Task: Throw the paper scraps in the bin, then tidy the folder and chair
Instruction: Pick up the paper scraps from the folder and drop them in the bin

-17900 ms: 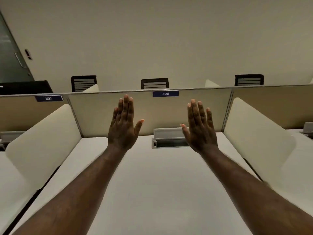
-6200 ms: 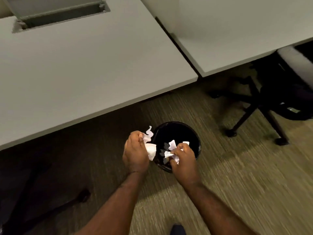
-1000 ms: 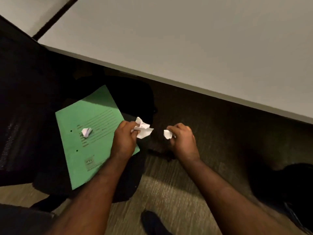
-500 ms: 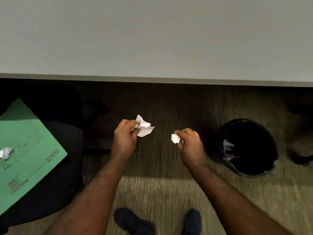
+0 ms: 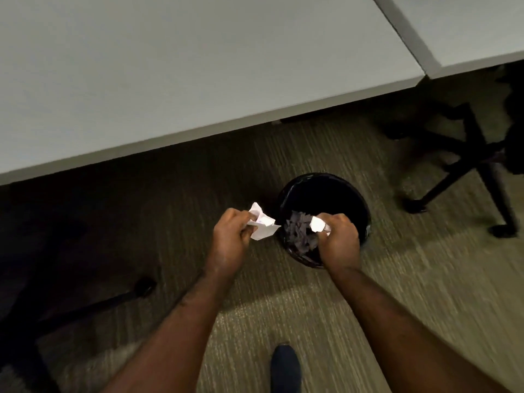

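Right grip [image 5: 337, 236] pinches a small scrap [image 5: 317, 224] directly above the bin [image 5: 292, 194], poised to drop; left grip [image 5: 231, 236] clutches crumpled scraps [image 5: 262, 225] just outside the rim; desk [image 5: 170, 66] beyond; folder unseen.

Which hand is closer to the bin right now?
Right. The right hand holds a paper scrap over the bin opening; the left hand holds its scraps just outside the rim.
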{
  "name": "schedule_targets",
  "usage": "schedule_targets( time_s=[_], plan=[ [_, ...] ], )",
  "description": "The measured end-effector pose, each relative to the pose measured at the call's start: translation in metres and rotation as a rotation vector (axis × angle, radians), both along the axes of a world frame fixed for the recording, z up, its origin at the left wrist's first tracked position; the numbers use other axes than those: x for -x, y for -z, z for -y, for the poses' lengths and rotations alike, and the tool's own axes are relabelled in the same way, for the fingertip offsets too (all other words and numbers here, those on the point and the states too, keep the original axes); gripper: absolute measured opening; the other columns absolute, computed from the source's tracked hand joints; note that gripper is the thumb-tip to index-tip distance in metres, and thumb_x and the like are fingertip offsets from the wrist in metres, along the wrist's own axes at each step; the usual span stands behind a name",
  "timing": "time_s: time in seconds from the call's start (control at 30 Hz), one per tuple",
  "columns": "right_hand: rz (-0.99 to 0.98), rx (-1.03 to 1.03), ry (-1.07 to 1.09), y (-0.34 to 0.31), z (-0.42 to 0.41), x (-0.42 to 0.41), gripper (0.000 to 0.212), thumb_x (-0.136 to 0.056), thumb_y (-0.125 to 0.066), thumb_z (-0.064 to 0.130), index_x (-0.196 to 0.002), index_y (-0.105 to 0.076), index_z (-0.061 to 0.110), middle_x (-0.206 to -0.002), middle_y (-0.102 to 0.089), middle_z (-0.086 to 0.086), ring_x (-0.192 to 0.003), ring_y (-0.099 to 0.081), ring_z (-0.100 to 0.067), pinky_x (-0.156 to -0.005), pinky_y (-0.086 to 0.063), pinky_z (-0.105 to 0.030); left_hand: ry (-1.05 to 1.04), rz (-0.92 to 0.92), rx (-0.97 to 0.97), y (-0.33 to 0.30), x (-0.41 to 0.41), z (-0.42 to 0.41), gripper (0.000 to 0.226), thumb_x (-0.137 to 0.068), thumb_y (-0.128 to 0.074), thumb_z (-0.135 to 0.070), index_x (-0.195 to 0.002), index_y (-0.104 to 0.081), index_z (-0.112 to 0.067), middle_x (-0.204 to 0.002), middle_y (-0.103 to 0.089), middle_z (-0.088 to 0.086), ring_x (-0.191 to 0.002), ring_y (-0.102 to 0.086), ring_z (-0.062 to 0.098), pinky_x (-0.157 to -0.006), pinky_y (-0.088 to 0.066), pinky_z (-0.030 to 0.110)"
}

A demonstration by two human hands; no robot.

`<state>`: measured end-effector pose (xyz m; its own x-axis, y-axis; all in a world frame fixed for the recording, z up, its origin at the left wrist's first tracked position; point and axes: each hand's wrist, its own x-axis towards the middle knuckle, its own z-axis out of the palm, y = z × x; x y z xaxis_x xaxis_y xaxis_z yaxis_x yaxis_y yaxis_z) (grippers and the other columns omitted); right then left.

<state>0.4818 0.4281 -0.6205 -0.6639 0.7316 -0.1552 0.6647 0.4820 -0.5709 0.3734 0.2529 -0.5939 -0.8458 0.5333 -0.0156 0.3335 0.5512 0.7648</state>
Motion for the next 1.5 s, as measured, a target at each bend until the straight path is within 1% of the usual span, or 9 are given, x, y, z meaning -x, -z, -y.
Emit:
schedule_targets(
  time_s=[0.13, 0.27, 0.43, 0.5, 0.63, 0.7, 0.9, 1.13, 1.5],
  plan=[
    [-0.041, 0.032, 0.024, 0.003, -0.043, -0.014, 0.035, -0.083, -0.063, 0.0, -0.118, -0.063, 0.007, -0.116, -0.063, -0.018, -0.109, -0.056, -0.036, -0.094, -0.044, -0.043, 0.124, 0.044, -0.032, 0.008, -0.02, -0.067, 0.024, -0.077, -0.065, 0.013, -0.097, -0.07, 0.002, -0.092, -0.058, 0.007, -0.081, -0.054, 0.011, -0.072, -0.037, -0.001],
    [-0.112, 0.129, -0.036, -0.002, -0.069, -0.024, 0.062, -0.084, -0.061, -0.004, -0.141, -0.039, 0.005, -0.149, -0.039, -0.013, -0.14, -0.032, -0.025, -0.116, -0.025, -0.035, 0.214, 0.084, -0.039, 0.016, -0.026, -0.12, 0.034, -0.075, -0.06, 0.015, -0.105, -0.069, 0.0, -0.105, -0.068, 0.014, -0.094, -0.062, 0.019, -0.081, -0.039, 0.004],
    [-0.164, 0.169, -0.058, -0.008, -0.082, -0.04, 0.076, -0.077, -0.053, -0.014, -0.146, -0.032, 0.011, -0.158, -0.023, -0.008, -0.145, -0.02, -0.017, -0.112, -0.018, -0.02, 0.331, 0.135, -0.102, 0.019, -0.029, -0.146, 0.049, -0.079, -0.055, 0.01, -0.125, -0.058, -0.007, -0.129, -0.056, -0.002, -0.121, -0.047, 0.001, -0.092, -0.031, -0.003],
    [-0.183, 0.157, -0.047, -0.009, -0.081, -0.044, 0.074, -0.077, -0.052, -0.014, -0.144, -0.034, 0.011, -0.157, -0.023, -0.009, -0.145, -0.019, -0.017, -0.113, -0.02, -0.023, 0.332, 0.145, -0.041, 0.023, -0.026, -0.143, 0.054, -0.082, -0.053, 0.013, -0.13, -0.055, -0.013, -0.137, -0.053, 0.002, -0.128, -0.044, 0.005, -0.094, -0.029, -0.004],
    [-0.191, 0.123, -0.076, -0.008, -0.07, -0.048, 0.069, -0.079, -0.054, -0.012, -0.142, -0.039, 0.012, -0.156, -0.028, -0.008, -0.144, -0.023, -0.018, -0.117, -0.023, -0.034, 0.302, 0.116, 0.02, 0.025, -0.022, -0.121, 0.054, -0.085, -0.058, 0.006, -0.134, -0.052, -0.015, -0.142, -0.05, 0.004, -0.133, -0.041, 0.011, -0.11, -0.035, 0.023],
    [-0.195, 0.105, -0.094, -0.008, -0.059, -0.044, 0.066, -0.081, -0.057, -0.009, -0.141, -0.041, 0.014, -0.155, -0.03, -0.006, -0.144, -0.025, -0.019, -0.117, -0.026, -0.039, 0.273, 0.103, 0.026, 0.023, -0.017, -0.103, 0.055, -0.084, -0.061, 0.004, -0.135, -0.051, -0.016, -0.143, -0.048, 0.004, -0.134, -0.039, 0.009, -0.111, -0.035, 0.028],
    [-0.214, 0.075, -0.2, -0.013, -0.001, -0.014, 0.06, -0.083, -0.061, -0.003, -0.137, -0.045, 0.016, -0.154, -0.033, -0.004, -0.142, -0.027, -0.019, -0.115, -0.029, -0.042, 0.119, 0.063, 0.043, 0.015, 0.004, -0.013, 0.054, -0.084, -0.064, 0.001, -0.133, -0.052, -0.018, -0.147, -0.043, 0.002, -0.132, -0.035, 0.003, -0.097, -0.026, -0.002],
    [-0.213, 0.113, -0.45, -0.032, 0.125, 0.038, 0.06, -0.08, -0.064, -0.006, -0.135, -0.049, 0.014, -0.152, -0.035, -0.004, -0.141, -0.03, -0.019, -0.115, -0.028, -0.043, -0.191, 0.026, 0.05, -0.007, 0.028, 0.14, 0.052, -0.083, -0.067, -0.004, -0.13, -0.054, -0.023, -0.146, -0.04, -0.001, -0.133, -0.038, 0.01, -0.106, -0.042, 0.039],
    [-0.226, 0.144, -0.917, -0.046, 0.357, 0.096, 0.064, -0.079, -0.068, -0.004, -0.136, -0.048, 0.019, -0.152, -0.034, 0.001, -0.142, -0.027, -0.02, -0.113, -0.022, -0.033, -0.683, -0.065, 0.135, -0.029, 0.038, 0.39, 0.06, -0.081, -0.068, -0.013, -0.134, -0.046, -0.032, -0.142, -0.041, -0.008, -0.131, -0.038, 0.009, -0.109, -0.037, 0.043]
  ],
)
